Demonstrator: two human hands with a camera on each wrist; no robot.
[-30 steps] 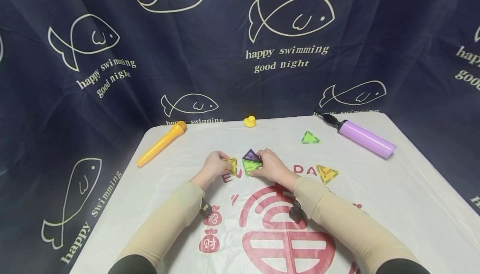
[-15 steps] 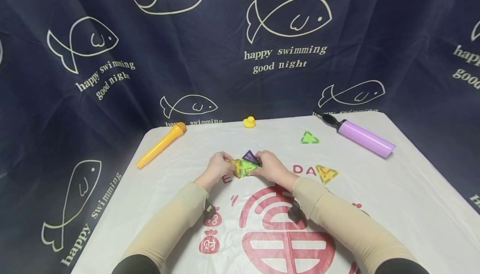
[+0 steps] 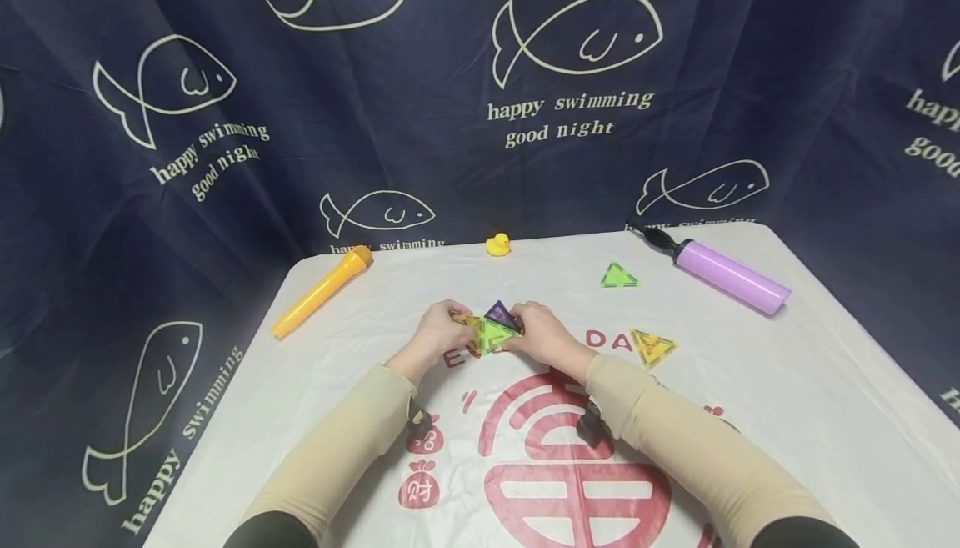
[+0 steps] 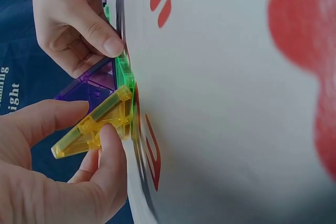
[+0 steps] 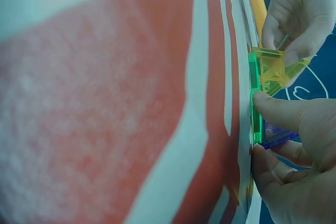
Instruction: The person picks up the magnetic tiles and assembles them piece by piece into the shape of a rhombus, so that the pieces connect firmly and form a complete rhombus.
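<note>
In the left wrist view, my left hand (image 4: 68, 166) pinches a translucent yellow triangular magnetic tile (image 4: 86, 132) between thumb and fingers. That tile tilts up from the table, its lower edge right at a green triangular magnetic tile (image 3: 495, 334) lying on the tabletop. A purple triangular magnetic tile (image 3: 500, 313) leans up from the green one's far edge. My right hand (image 3: 543, 331) grips this green and purple pair from the right, thumb on the green tile (image 5: 255, 114) and fingers around the purple tile (image 5: 278, 139). Its fingertips partly hide both.
Further right lie a loose yellow triangular tile (image 3: 654, 347) and a loose green triangular tile (image 3: 620, 275). An orange toy microphone (image 3: 322, 291) is at the left, a rubber duck (image 3: 498, 244) at the back edge, a purple hand pump (image 3: 731, 276) at the back right.
My left hand has brought the yellow tile rightward, up against the green tile, and tilted it upward. The right hand stays in place; the green and purple pair has turned slightly.
</note>
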